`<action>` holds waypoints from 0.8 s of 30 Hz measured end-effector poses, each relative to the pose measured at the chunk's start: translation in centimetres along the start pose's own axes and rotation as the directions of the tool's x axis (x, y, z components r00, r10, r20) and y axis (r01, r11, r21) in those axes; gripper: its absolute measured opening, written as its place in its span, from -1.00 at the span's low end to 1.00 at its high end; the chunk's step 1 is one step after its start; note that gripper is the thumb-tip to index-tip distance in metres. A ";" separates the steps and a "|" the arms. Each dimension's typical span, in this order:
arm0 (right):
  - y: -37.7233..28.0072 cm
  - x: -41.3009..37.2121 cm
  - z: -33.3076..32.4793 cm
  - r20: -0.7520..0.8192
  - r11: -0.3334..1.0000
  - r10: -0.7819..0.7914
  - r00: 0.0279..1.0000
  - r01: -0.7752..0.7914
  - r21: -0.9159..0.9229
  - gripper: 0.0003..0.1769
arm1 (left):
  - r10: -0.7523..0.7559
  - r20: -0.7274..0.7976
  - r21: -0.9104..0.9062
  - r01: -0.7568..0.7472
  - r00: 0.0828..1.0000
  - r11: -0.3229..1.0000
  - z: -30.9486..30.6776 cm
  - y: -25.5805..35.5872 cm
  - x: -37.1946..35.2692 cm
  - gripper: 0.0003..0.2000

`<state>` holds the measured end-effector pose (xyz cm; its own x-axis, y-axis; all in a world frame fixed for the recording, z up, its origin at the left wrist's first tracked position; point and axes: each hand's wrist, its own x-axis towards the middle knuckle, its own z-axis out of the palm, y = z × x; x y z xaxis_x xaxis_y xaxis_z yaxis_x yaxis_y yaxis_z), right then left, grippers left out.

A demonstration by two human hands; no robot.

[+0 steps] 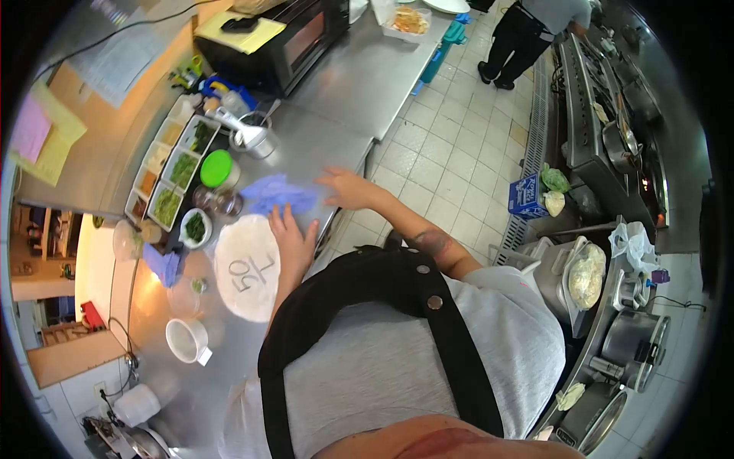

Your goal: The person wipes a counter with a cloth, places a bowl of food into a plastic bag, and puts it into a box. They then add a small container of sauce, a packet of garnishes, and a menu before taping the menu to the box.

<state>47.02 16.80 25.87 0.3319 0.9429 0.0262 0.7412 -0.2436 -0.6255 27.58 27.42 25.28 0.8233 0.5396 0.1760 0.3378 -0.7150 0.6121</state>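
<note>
On the steel counter lies a white, roundish flat thing (246, 294) with large dark handwritten marks; I cannot make out its kind. My left hand (293, 241) is at its right edge, fingers apart, with no object visible in it. A crumpled blue cloth (277, 194) lies just beyond the fingertips. To the right of this cloth, my right hand (344, 188) hangs near the counter edge, fingers spread and slightly blurred, holding nothing visible. A small bowl of chopped greens (196, 226) and a jar with a green lid (217, 168) stand close by.
Trays of chopped ingredients (174, 172) line the counter's back. A metal pot (257, 138), a second blue cloth (162, 265) and a white cup (187, 340) stand around. Beyond are a black oven (294, 46), a person (527, 34) and a stove (585, 107).
</note>
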 end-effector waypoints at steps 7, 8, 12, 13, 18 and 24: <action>16.5 -8.6 -10.1 -0.103 0.937 0.174 0.979 -0.133 0.323 -0.58 | 0.038 0.191 -0.142 -0.010 0.981 0.990 12.2 7.8 6.0 -0.32; 19.0 -8.9 -11.2 -0.149 0.905 0.222 0.964 -0.147 0.400 -0.60 | 0.074 0.158 -0.133 -0.053 0.985 0.990 13.4 8.7 7.1 -0.34; 27.4 -7.3 -17.2 -0.467 0.854 0.446 0.763 -0.207 0.477 -0.63 | 0.074 0.193 -0.119 -0.051 0.978 0.992 15.8 13.2 12.6 -0.34; 29.3 -6.3 -19.1 -0.448 0.798 0.533 0.718 -0.250 0.548 -0.61 | 0.066 0.200 -0.116 -0.044 0.977 0.992 16.4 13.9 13.9 -0.34; 41.2 0.5 -26.2 -0.537 0.733 0.656 0.530 -0.281 0.619 -0.54 | 0.022 0.216 -0.103 0.001 0.976 0.995 19.4 16.6 20.8 -0.35; 56.0 9.2 -30.6 -0.666 0.774 0.633 0.395 -0.329 0.541 -0.48 | -0.053 0.194 -0.060 0.066 0.980 0.996 25.5 20.2 31.4 -0.35</action>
<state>109.40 4.87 14.98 0.9887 0.0670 0.1340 0.1495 -0.3756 -0.9146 71.89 18.53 23.48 0.8769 0.4806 -0.0098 0.3636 -0.6497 0.6676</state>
